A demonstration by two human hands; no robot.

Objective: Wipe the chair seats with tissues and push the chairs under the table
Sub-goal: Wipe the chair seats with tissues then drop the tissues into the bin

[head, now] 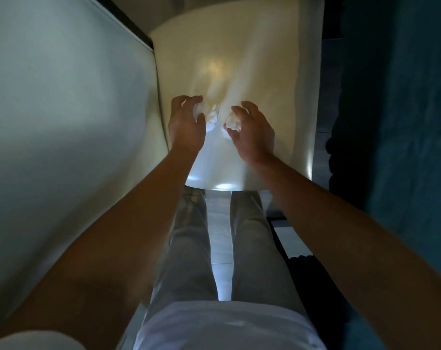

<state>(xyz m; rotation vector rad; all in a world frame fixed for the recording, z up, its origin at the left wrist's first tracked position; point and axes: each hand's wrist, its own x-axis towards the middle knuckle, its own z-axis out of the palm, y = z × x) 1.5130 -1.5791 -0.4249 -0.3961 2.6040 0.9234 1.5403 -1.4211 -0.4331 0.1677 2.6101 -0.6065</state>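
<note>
Two crumpled white tissues lie on the chair seat (239, 59), a little toward 6 o'clock from its middle. The left tissue (210, 116) is the larger wad; the right tissue (231, 123) sits just beside it at 3 o'clock, and whether the two wads touch cannot be told.

The left hand (186, 125) is over the left tissue from its 9 o'clock side. Its fingers (189, 99) are curled in a claw around the wad, with the thumb against the paper's 6 o'clock edge, so the hand grips the tissue. The right hand (254, 132) comes at the right tissue from 3 o'clock; its fingers (241, 111) are bent and spread a little, the tips on the paper and the thumb pressed in at 6 o'clock, pinching the wad against the seat.

The seat itself is a smooth, pale cream surface with a glossy sheen and bright glints along its 6 o'clock edge. Both bare forearms reach to it from 6 o'clock.

At 9 o'clock of the seat a broad pale counter (63, 109) fills the view, its edge running right beside the seat. Below the seat, at 6 o'clock, are the person's legs in light trousers (189, 248) over a tiled floor (218, 223). At 3 o'clock hangs dark teal fabric (403, 122), in deep shadow.
</note>
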